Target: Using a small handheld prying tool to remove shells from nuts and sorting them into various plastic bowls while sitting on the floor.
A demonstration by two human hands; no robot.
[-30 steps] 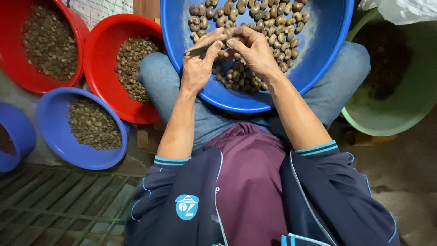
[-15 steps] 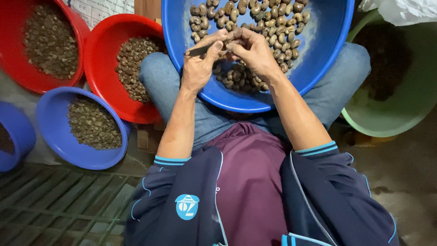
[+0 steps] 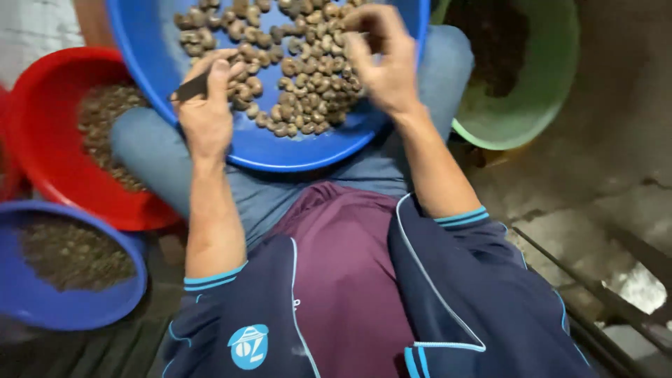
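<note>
Big blue basin [image 3: 280, 150], brown nuts [image 3: 301, 77], red tub [image 3: 42, 150], pale green tub [image 3: 553, 84], maroon shirt [image 3: 350, 280]

The floor [image 3: 616, 140] on the right is rough grey concrete, stained and cracked, darker toward the top corner. Dark metal bars [image 3: 595, 294] run slantwise across its lower right part, and between them a pale wet-looking patch [image 3: 640, 287] catches light. At lower left the ground is a dark ribbed grating [image 3: 105, 353], dim and hard to make out. A strip of pale wall [image 3: 35, 28] shows at the upper left, with a brown wooden post [image 3: 94, 21] just beside it. The light is soft and dull, brightest on the right.
</note>
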